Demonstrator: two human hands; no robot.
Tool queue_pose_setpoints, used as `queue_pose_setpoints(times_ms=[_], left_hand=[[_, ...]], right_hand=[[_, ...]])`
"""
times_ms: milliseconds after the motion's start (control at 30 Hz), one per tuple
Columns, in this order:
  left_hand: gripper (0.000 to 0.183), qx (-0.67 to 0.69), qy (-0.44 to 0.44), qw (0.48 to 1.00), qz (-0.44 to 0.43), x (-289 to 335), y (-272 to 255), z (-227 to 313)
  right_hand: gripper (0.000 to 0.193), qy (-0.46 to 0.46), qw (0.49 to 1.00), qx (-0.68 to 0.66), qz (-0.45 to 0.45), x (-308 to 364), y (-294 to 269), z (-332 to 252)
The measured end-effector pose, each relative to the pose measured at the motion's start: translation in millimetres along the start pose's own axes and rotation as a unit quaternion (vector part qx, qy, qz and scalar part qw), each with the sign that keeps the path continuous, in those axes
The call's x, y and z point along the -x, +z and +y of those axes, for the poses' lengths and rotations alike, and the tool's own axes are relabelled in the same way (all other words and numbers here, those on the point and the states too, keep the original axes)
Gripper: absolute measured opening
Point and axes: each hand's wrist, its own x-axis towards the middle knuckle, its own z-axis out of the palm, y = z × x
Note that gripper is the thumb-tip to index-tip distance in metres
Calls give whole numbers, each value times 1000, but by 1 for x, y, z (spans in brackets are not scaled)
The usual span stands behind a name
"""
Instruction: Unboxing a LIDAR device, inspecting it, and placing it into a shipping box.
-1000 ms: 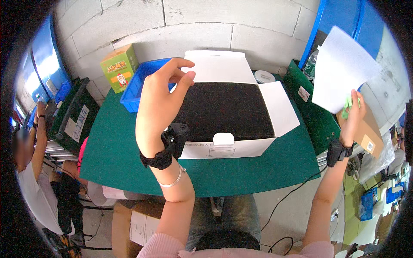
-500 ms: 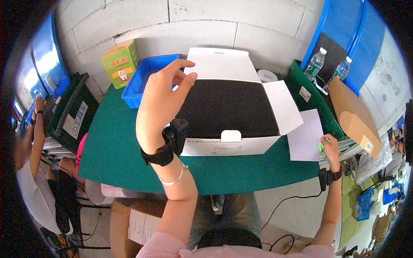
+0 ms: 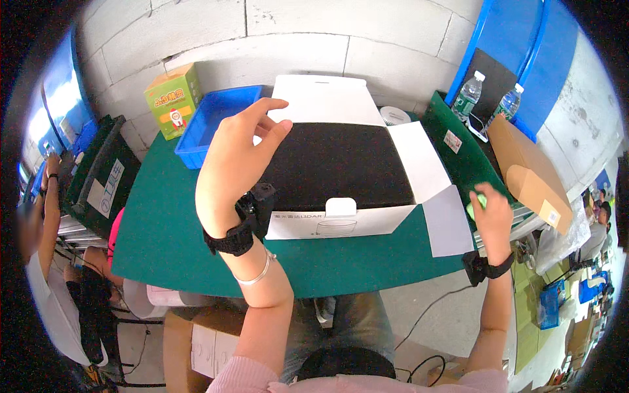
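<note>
A white cardboard box (image 3: 367,224) stands on the green table with its lid raised at the back and its right flap folded out. Black foam (image 3: 341,160) fills its top. My left hand (image 3: 239,147) hovers at the box's left edge, fingers curved, thumb and forefinger apart; a bit of white shows behind the fingers, and whether they touch the box is hidden. At the table's right side my right hand (image 3: 493,213) is closed around a small light-green object (image 3: 477,205), mostly covered by the fingers. A white sheet of paper (image 3: 447,226) lies beside that hand.
Behind my left hand are a blue plastic bin (image 3: 190,157) and a green carton (image 3: 171,108). To the right stand a dark green bin (image 3: 440,131), two water bottles (image 3: 469,95) and an open brown cardboard box (image 3: 534,173). A round white container (image 3: 394,116) sits behind the white box.
My right hand has lifted off the paper's upper right and risen slightly up and left, still with the green object. The paper has slid or turned slightly. My left hand keeps its pose.
</note>
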Motion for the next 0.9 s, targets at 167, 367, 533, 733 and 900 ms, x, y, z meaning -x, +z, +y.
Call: queue_pose_setpoints(times_ms=[167, 367, 533, 733, 900], left_hand=[[28, 3, 10, 1000, -22, 1, 3, 4], [30, 31, 25, 999, -26, 4, -1, 4], [33, -22, -10, 999, -36, 4, -4, 2], [35, -25, -14, 999, -45, 7, -7, -2], [37, -23, -3, 998, -54, 9, -6, -5]], right_hand=[[12, -231, 957, -172, 13, -9, -25, -93], [18, -336, 922, -178, -73, -17, 3, -152], [27, -349, 912, -186, -103, -33, 12, -153], [29, -387, 904, -172, -62, -50, 4, -151], [19, -349, 914, -174, 114, -60, -4, -150]])
